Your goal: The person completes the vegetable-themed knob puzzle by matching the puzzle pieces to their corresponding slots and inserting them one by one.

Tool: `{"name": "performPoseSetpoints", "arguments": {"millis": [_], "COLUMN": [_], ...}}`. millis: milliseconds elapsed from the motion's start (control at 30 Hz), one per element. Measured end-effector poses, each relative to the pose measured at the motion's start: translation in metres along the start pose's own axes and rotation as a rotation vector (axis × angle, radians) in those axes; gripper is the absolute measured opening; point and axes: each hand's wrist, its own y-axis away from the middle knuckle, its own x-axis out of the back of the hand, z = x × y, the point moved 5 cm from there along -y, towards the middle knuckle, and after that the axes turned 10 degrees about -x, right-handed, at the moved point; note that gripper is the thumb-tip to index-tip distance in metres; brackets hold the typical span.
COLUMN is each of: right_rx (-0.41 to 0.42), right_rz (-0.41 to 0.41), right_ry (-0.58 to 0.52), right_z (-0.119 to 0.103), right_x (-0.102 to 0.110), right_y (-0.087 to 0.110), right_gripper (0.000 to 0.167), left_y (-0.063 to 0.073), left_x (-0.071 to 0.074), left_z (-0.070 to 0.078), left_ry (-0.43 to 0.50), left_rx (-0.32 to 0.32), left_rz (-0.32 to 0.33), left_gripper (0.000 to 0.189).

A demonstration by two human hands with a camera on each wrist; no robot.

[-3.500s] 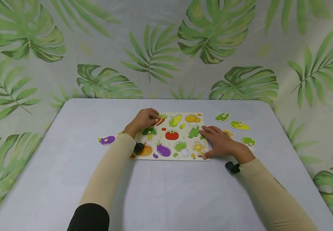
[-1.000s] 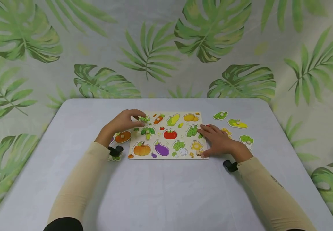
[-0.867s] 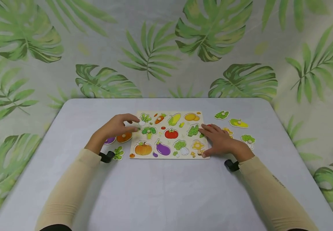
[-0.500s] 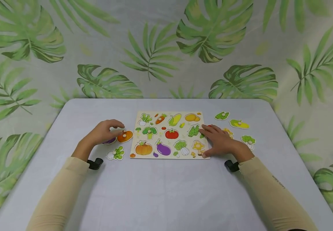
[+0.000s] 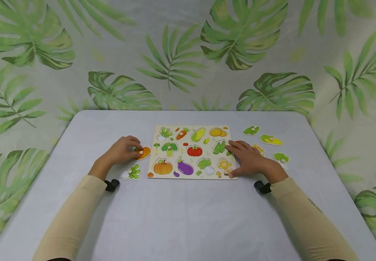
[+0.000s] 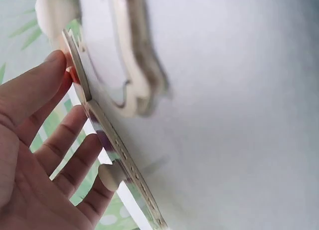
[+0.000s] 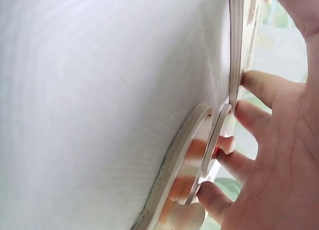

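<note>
We see the left hand (image 5: 121,150) at the loose pumpkin piece (image 5: 146,153), which lies on the table (image 5: 188,217) just beside the left edge of the puzzle board (image 5: 207,152); its grip, thumb and forefinger slightly apart, is right at the piece's knob (image 5: 141,152), though we cannot tell whether it has hold of it; the eggplant piece (image 6: 112,147) lies by that hand's other fingers, the radish piece (image 5: 136,174) just nearer us; the right hand (image 5: 248,159) rests spread at the board's right edge, its grip wide and holding nothing; we find the carrot piece (image 5: 183,137) and broccoli piece (image 5: 169,145) set in the board; farther right lie the asparagus piece (image 5: 249,132) and corn piece (image 5: 276,141).
</note>
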Motion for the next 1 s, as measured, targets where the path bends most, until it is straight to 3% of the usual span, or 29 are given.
{"name": "performPoseSetpoints", "arguments": {"millis": [167, 367, 600, 833, 1000], "right_rx": [-0.005, 0.015, 0.002, 0.002, -0.002], "right_rz": [0.004, -0.009, -0.005, -0.003, -0.005], "right_ry": [-0.004, -0.025, -0.009, -0.014, -0.017], "right_z": [0.0031, -0.0006, 0.0025, 0.0036, 0.0013], "right_x": [0.0004, -0.0029, -0.004, -0.0019, -0.0007], "right_y": [-0.0003, -0.0027, -0.0023, -0.0007, 0.002], "right_gripper": [0.108, 0.107, 0.108, 0.108, 0.107], "left_y": [-0.0056, -0.001, -0.0014, -0.0039, -0.0032], "left_x": [-0.0017, -0.0034, -0.004, -0.0034, 0.0006], "left_z": [0.003, 0.001, 0.003, 0.0067, 0.0084], "left_ry": [-0.005, 0.003, 0.006, 0.013, 0.017], "left_rx": [0.03, 0.07, 0.057, 0.091, 0.07], "left_rz": [-0.004, -0.007, 0.007, 0.002, 0.016], "left_gripper": [0.015, 0.011, 0.01, 0.011, 0.017]}}
